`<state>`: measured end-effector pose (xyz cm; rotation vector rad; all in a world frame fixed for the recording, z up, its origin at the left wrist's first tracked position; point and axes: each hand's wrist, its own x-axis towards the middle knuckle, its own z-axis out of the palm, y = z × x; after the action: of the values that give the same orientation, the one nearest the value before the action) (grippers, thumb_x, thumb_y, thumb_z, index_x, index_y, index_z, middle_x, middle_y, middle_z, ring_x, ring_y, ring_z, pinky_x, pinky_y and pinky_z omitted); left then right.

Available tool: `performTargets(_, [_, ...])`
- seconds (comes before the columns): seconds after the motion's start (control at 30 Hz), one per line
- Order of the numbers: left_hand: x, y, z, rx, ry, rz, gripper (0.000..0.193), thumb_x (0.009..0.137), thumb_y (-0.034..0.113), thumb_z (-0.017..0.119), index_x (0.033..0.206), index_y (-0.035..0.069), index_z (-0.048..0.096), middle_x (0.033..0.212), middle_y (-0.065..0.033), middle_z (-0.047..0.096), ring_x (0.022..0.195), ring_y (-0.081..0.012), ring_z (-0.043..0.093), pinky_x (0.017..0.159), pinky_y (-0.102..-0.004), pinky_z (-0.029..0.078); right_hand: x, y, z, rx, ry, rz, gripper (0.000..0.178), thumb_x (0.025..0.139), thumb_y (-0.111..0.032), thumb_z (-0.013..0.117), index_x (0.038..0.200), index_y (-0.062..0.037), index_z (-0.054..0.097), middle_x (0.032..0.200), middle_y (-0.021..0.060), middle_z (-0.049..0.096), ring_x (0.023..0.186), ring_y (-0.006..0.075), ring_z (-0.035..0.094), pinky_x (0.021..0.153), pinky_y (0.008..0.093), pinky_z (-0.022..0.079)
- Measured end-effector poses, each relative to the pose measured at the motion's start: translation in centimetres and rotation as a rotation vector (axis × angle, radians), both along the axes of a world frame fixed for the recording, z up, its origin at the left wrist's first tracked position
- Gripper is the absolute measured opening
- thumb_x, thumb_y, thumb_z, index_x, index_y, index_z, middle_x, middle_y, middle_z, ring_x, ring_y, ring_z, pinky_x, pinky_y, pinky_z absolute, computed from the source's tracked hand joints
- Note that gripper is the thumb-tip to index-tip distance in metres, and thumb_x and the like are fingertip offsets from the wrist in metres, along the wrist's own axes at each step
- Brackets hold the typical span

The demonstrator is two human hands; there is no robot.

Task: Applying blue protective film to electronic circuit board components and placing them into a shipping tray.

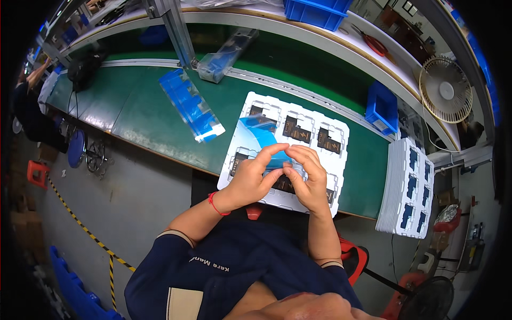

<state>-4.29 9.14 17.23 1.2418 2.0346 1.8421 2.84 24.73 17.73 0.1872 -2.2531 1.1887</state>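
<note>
My left hand (248,180) and my right hand (310,180) meet over a white moulded tray (333,166). Between their pinched fingertips is a bendy, translucent blue film sheet (260,134), which arches over the left part of the tray. Several flat black battery packs sit in the tray's pockets; one battery pack (297,132) lies in the far row, with another battery pack (328,140) to its right. Film and hands partly cover the others. What exactly the fingertips grip at the film's near edge is too small to make out.
Another blue film sheet (191,105) lies on the green bench (128,104), near a clear plastic box (228,55). To the right stands a stack of white trays (392,186) with dark pieces. A blue bin (382,108), a fan (446,89) and red-handled pliers (374,45) are beyond.
</note>
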Motion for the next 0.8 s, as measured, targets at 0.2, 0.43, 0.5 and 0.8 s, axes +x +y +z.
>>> performTargets(0.2, [-0.1, -0.8, 0.8, -0.144, -0.052, -0.200, 0.063, 0.085, -0.003, 0.057, 0.140, 0.003, 0.028, 0.108, -0.0144, 0.064, 0.103, -0.0230, 0.061, 0.085, -0.0332, 0.047, 0.8, 0.4, -0.5, -0.272, -0.164, 0.049, 0.029, 0.071, -0.003, 0.072, 0.099, -0.0014, 0.065, 0.082, 0.0064, 0.056, 0.079, 0.0176, 0.051, 0.075, 0.0282, 0.041])
performTargets(0.43, [-1.1, -0.4, -1.1, 0.082, -0.410, -0.312, 0.047, 0.087, 0.001, 0.057, 0.132, 0.002, 0.044, 0.084, -0.0093, 0.066, 0.079, -0.0100, 0.060, 0.071, -0.0227, 0.046, 1.2, 0.4, -0.9, -0.363, -0.120, 0.060, 0.022, 0.069, 0.002, 0.073, 0.088, -0.0032, 0.061, 0.082, 0.0040, 0.053, 0.082, 0.0146, 0.051, 0.077, 0.0262, 0.040])
performTargets(0.5, [-1.4, -0.5, -0.7, -0.029, -0.358, -0.306, 0.026, 0.087, 0.003, 0.059, 0.113, 0.000, 0.060, 0.082, -0.0062, 0.066, 0.075, -0.0050, 0.057, 0.066, -0.0209, 0.045, 0.9, 0.2, -0.8, -0.411, -0.088, 0.046, 0.020, 0.070, 0.003, 0.072, 0.086, -0.0031, 0.061, 0.086, 0.0057, 0.055, 0.085, 0.0151, 0.052, 0.080, 0.0255, 0.040])
performTargets(0.8, [-0.9, 0.4, -0.7, -0.113, -0.151, 0.024, 0.018, 0.081, 0.017, 0.070, 0.077, -0.001, 0.068, 0.058, -0.0088, 0.061, 0.047, -0.0119, 0.053, 0.045, -0.0268, 0.041, 1.5, 0.9, -2.6, -0.515, -0.010, -0.016, 0.018, 0.080, 0.005, 0.064, 0.097, 0.0011, 0.062, 0.098, 0.0126, 0.061, 0.091, 0.0188, 0.058, 0.082, 0.0289, 0.045])
